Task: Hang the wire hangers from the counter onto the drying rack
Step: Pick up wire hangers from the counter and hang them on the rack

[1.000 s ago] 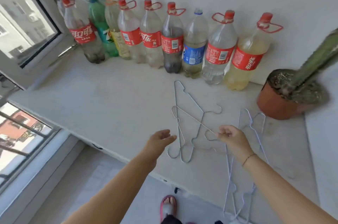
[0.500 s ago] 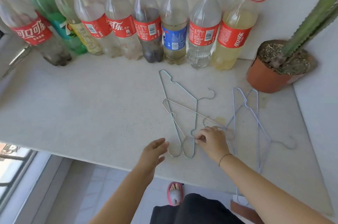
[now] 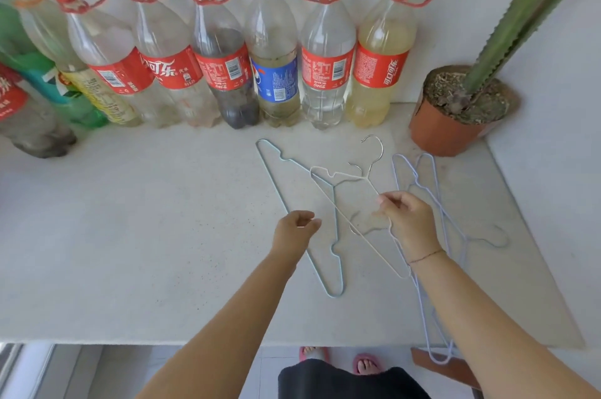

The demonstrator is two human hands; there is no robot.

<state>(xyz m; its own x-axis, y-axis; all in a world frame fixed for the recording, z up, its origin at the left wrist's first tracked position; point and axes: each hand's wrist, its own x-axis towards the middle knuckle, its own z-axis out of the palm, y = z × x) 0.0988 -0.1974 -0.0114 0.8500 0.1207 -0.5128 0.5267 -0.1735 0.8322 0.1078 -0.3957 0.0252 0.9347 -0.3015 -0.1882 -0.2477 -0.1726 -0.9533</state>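
Note:
Several wire hangers are on the white counter [image 3: 130, 236]. My right hand [image 3: 406, 219] pinches a white hanger [image 3: 338, 213] near its neck and holds it tilted up off the counter, hook pointing toward the bottles. A pale blue-green hanger [image 3: 336, 229] lies flat beneath it. Two lilac hangers [image 3: 435, 190] lie to the right, partly hidden under my right forearm, their ends reaching past the counter's front edge. My left hand [image 3: 294, 229] hovers just left of the hangers with fingers loosely curled, holding nothing. No drying rack is in view.
A row of plastic soda bottles [image 3: 224, 53] lines the back wall. A potted cactus in an orange pot [image 3: 442, 128] stands at the back right, close to the hangers. The counter's front edge runs across the bottom, with my feet below it.
My right hand has lifted the white hanger off the counter, so its hook now stands up toward the bottles. The view has moved closer. My left hand stays hovering beside the hangers.

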